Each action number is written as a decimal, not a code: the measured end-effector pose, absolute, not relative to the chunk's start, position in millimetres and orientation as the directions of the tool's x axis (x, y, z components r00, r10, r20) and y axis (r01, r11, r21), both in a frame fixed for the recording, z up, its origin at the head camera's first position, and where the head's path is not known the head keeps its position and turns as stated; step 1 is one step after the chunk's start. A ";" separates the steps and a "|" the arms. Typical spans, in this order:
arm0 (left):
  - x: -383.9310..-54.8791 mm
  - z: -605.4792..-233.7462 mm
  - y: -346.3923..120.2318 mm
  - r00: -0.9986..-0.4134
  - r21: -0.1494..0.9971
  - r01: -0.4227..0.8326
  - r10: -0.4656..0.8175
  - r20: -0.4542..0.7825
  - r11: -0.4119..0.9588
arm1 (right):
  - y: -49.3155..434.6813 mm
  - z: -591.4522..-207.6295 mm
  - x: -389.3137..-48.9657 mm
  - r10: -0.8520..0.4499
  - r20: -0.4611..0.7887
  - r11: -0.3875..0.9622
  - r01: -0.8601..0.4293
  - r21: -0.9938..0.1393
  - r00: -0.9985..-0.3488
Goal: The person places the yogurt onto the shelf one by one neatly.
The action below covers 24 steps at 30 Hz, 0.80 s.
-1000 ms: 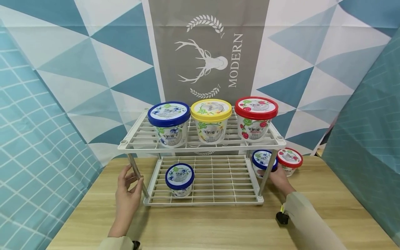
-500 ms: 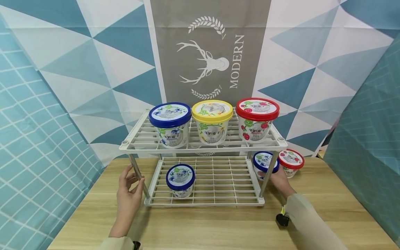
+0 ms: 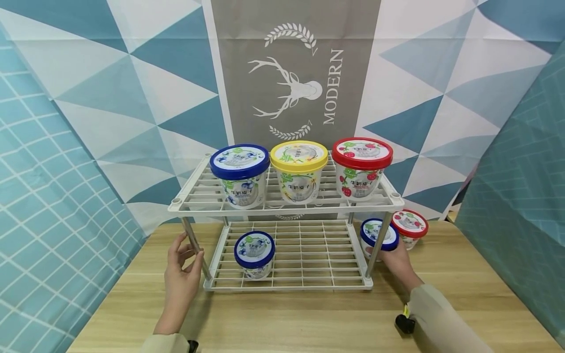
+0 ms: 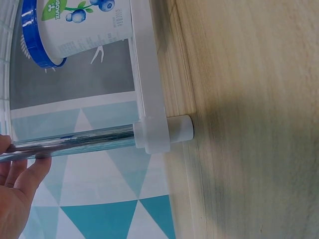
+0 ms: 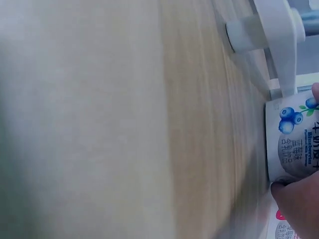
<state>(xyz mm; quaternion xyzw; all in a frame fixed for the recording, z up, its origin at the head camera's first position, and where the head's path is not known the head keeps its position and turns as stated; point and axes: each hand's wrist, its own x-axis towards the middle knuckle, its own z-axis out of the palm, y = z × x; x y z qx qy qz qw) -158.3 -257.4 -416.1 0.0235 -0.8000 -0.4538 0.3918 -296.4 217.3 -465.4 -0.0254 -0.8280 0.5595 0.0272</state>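
Presently gripped by right hand [image 3: 398,260]: blue tub [image 3: 372,231], just outside rack [image 3: 287,213], at its right edge; contact with table [image 3: 287,323] not discernible. Pinched by left hand [image 3: 180,277]: left post [image 4: 89,141], presumably for steadying. Just behind, toward table's back right corner: red tub [image 3: 410,224], apparently limiting room there. On lower shelf [image 3: 291,288], left half: second tub [image 3: 254,252]; open bars thence to right edge.

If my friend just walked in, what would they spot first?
Probably the blue-lidded tub, yellow-lidded tub and red-lidded tub in a row on top of the white rack. Next, maybe the sideways white deer on the grey cloth behind. Lower right, the right hand grips another tub with a blue lid.
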 end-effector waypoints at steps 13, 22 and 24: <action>-159.6 -418.1 -258.1 -0.689 0.740 0.342 -0.381 0.617 0.579 | 230.7 -457.5 -269.1 0.122 -0.081 0.403 0.124 -0.907 -0.989; -160.2 -418.2 -258.7 -0.691 0.746 0.351 -0.381 0.614 0.565 | 235.9 -447.0 -251.2 0.200 -0.104 0.387 0.176 -0.905 -0.974; -160.0 -417.3 -258.7 -0.691 0.746 0.356 -0.379 0.616 0.563 | 236.7 -445.5 -247.6 0.218 -0.102 0.391 0.183 -0.902 -0.971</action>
